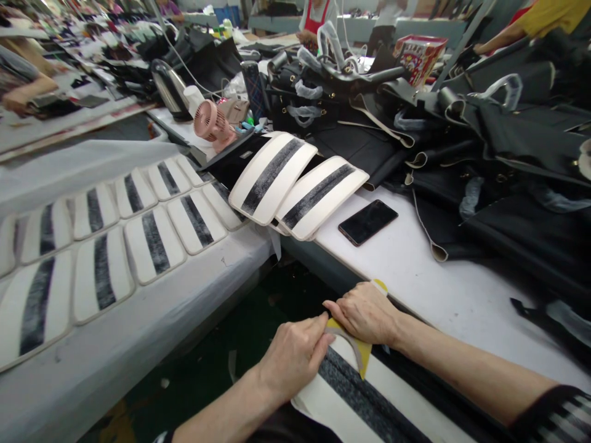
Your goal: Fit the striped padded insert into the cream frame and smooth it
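Observation:
My left hand (293, 357) and my right hand (364, 312) meet at the near edge of the white table (415, 271). Both are closed in a pinch on a white oval panel (351, 394) with a dark stripe down its middle and a yellow layer (362, 352) curling up at its end. The left hand's fingers press the panel's end. Gripping the yellow edge is the right hand, which lies partly over it. The panel lies toward me, over my lap.
Two like striped panels (295, 184) lean stacked on the table, beside a black phone (368, 221). Several more lie in rows on the grey bench (138, 320) at left. Black leather bags (484, 141), a pink fan (210, 122) and other people's arms fill the back.

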`<action>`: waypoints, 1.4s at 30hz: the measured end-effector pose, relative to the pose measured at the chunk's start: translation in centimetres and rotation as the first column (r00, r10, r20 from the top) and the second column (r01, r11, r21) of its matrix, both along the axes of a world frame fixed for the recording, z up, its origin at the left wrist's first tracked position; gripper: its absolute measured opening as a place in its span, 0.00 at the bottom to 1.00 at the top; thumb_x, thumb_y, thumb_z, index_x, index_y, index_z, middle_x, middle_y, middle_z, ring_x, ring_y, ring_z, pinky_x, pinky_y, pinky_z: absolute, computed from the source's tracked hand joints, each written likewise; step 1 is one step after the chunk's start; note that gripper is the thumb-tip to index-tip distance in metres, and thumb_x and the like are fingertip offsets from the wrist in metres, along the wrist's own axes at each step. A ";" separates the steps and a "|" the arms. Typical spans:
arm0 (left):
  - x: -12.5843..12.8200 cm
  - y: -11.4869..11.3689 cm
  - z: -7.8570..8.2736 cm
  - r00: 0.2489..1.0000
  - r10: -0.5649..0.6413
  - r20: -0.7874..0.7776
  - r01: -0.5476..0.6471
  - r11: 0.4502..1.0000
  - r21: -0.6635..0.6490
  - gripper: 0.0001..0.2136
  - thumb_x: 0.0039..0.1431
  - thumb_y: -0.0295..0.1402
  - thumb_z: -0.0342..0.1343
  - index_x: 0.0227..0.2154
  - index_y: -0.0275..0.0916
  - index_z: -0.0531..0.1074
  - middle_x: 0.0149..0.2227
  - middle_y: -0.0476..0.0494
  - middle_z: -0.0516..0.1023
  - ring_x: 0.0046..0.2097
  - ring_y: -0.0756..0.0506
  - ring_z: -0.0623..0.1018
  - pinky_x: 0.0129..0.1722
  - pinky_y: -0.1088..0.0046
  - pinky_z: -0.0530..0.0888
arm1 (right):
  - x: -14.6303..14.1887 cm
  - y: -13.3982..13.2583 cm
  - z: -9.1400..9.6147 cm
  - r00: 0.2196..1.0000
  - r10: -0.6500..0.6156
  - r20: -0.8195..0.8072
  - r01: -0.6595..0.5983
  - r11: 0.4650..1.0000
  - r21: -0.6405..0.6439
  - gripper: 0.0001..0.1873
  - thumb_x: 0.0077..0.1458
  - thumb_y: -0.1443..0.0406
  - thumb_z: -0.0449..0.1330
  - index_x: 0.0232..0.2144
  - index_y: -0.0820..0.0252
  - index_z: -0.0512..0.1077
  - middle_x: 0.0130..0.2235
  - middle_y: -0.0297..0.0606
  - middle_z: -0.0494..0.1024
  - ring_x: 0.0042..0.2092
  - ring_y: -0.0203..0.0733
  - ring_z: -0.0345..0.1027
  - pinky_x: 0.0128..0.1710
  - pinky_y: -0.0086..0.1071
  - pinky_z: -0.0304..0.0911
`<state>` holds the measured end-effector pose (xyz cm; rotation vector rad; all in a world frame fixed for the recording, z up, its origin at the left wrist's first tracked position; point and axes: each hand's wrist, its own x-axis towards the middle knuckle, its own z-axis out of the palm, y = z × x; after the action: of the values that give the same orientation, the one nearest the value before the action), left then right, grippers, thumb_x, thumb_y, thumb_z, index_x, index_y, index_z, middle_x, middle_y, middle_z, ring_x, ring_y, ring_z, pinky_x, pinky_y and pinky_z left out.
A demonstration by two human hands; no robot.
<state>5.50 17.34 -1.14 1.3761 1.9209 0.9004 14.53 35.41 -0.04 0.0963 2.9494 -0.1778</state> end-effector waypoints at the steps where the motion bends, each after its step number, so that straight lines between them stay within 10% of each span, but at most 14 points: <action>1: 0.0 -0.1 0.0 0.999 0.011 0.033 -0.012 1.000 0.013 0.19 0.66 0.40 0.48 0.54 0.38 0.71 0.47 0.36 0.78 0.46 0.39 0.78 0.47 0.67 0.71 | 0.2 -0.2 0.1 1.000 -0.014 0.001 0.014 1.000 0.003 0.37 0.69 0.56 0.36 0.20 0.59 0.76 0.25 0.42 0.80 0.27 0.44 0.74 0.26 0.33 0.48; 5: -0.1 0.0 -0.3 0.944 0.087 0.318 -0.100 0.995 0.024 0.19 0.65 0.44 0.49 0.50 0.37 0.75 0.44 0.40 0.79 0.46 0.40 0.77 0.47 0.69 0.70 | 1.1 -1.1 0.3 0.995 -0.096 0.019 0.095 0.995 0.028 0.37 0.69 0.56 0.36 0.21 0.59 0.76 0.25 0.42 0.80 0.27 0.44 0.74 0.26 0.32 0.49; 9: -0.4 1.1 -1.3 0.654 0.189 0.733 -0.178 0.980 -0.093 0.26 0.66 0.51 0.43 0.44 0.34 0.78 0.40 0.41 0.80 0.44 0.41 0.76 0.44 0.69 0.70 | 1.5 -1.6 0.3 0.988 -0.147 0.042 0.145 0.988 0.049 0.37 0.69 0.56 0.35 0.21 0.59 0.76 0.26 0.43 0.80 0.27 0.44 0.74 0.26 0.32 0.50; 14: -0.7 2.6 -2.5 0.386 0.219 0.896 -0.133 0.974 -0.181 0.26 0.56 0.54 0.56 0.36 0.31 0.80 0.32 0.41 0.80 0.34 0.44 0.76 0.38 0.69 0.69 | 2.1 -1.9 0.3 0.981 -0.185 0.049 0.183 0.982 0.038 0.36 0.69 0.56 0.35 0.22 0.58 0.76 0.26 0.41 0.80 0.28 0.42 0.75 0.27 0.32 0.48; 21: -1.9 3.1 -3.4 0.465 0.093 0.880 0.012 0.994 -0.112 0.24 0.55 0.50 0.59 0.46 0.35 0.78 0.45 0.38 0.80 0.45 0.40 0.77 0.48 0.65 0.69 | 4.0 -1.0 -0.9 0.941 -0.322 0.099 0.334 0.933 -0.136 0.37 0.68 0.53 0.33 0.23 0.60 0.74 0.25 0.41 0.79 0.27 0.42 0.72 0.28 0.32 0.52; 23: -2.1 3.2 -3.1 0.523 0.074 0.849 0.029 0.994 -0.105 0.24 0.55 0.50 0.59 0.47 0.35 0.77 0.46 0.38 0.80 0.48 0.38 0.76 0.51 0.64 0.68 | 4.7 -0.2 -1.5 0.839 -0.503 0.208 0.544 0.760 -0.356 0.39 0.66 0.47 0.33 0.18 0.61 0.69 0.20 0.39 0.74 0.24 0.40 0.67 0.27 0.31 0.54; 27: -2.0 3.2 -2.9 0.545 0.092 0.834 0.035 0.991 -0.132 0.25 0.57 0.50 0.58 0.48 0.34 0.77 0.46 0.37 0.79 0.47 0.38 0.77 0.50 0.64 0.69 | 5.7 1.0 -1.3 0.575 -0.674 0.464 0.734 0.174 -0.657 0.39 0.61 0.39 0.31 0.19 0.60 0.63 0.16 0.32 0.59 0.20 0.35 0.54 0.21 0.29 0.52; 29: -1.9 3.0 -3.2 0.525 0.123 0.842 0.022 0.987 -0.158 0.25 0.56 0.49 0.58 0.49 0.35 0.76 0.47 0.38 0.79 0.46 0.39 0.77 0.48 0.66 0.69 | 5.8 1.3 -0.5 0.629 -0.598 0.497 0.650 0.054 -0.758 0.38 0.61 0.39 0.33 0.33 0.61 0.70 0.19 0.29 0.59 0.21 0.34 0.51 0.21 0.27 0.50; 34: -1.8 2.9 -3.8 0.511 0.095 0.854 0.048 0.989 -0.139 0.22 0.58 0.45 0.58 0.52 0.39 0.75 0.41 0.43 0.80 0.39 0.46 0.75 0.40 0.73 0.68 | 5.5 1.6 -0.1 0.867 -0.367 0.338 0.411 0.143 -0.900 0.43 0.54 0.38 0.52 0.61 0.59 0.58 0.38 0.37 0.72 0.41 0.43 0.65 0.41 0.33 0.63; 42: -2.0 3.3 -3.6 0.599 0.049 0.799 0.046 0.994 -0.095 0.18 0.61 0.42 0.56 0.51 0.39 0.75 0.41 0.43 0.80 0.40 0.45 0.75 0.41 0.72 0.67 | 4.3 0.1 -2.4 0.855 -0.389 0.343 0.457 0.253 -0.853 0.30 0.59 0.50 0.57 0.59 0.56 0.63 0.50 0.41 0.74 0.54 0.52 0.64 0.57 0.45 0.56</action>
<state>3.54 20.66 -4.74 0.6768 1.2176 1.1428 18.87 35.47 -2.47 0.7134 2.1839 -1.8173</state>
